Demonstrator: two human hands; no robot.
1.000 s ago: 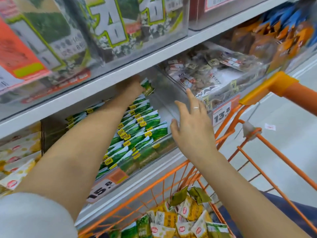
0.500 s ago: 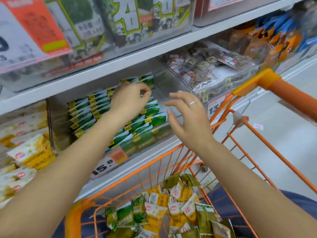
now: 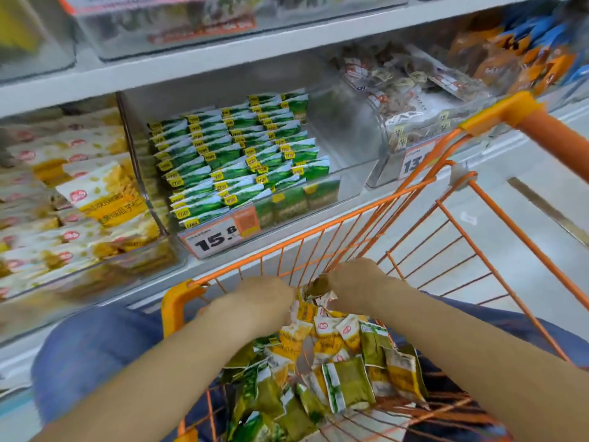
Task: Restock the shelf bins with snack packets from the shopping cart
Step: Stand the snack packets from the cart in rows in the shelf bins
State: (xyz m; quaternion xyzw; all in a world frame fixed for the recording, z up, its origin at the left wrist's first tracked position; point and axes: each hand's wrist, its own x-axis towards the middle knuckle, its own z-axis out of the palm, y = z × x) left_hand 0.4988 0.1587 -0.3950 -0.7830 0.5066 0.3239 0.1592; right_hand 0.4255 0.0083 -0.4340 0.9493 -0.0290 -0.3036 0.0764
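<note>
An orange wire shopping cart (image 3: 318, 231) stands against the shelf with a pile of green and yellow snack packets (image 3: 350, 371) in it. Both my hands are down in the cart at the far end of the pile. My left hand (image 3: 264, 303) has its fingers curled down onto yellow packets (image 3: 302, 312); the fingertips are hidden, so its hold is unclear. My right hand (image 3: 353, 282) pinches an olive-green packet (image 3: 318, 286) at the pile's top. Above, a clear shelf bin (image 3: 350, 186) holds tidy rows of green packets (image 3: 242, 154), with bare room on its right side.
Left of it, a bin of yellow and white packets (image 3: 95, 199) sits on the same shelf. To the right are a bin of brown packets (image 3: 408, 90) and orange and blue packs (image 3: 516, 59). A 15.8 price tag (image 3: 216, 239) fronts the green bin. The cart handle (image 3: 541, 129) juts up on the right.
Both hands have dropped from the green bin on the shelf into the cart and now lie on the packet pile. The view has tilted down.
</note>
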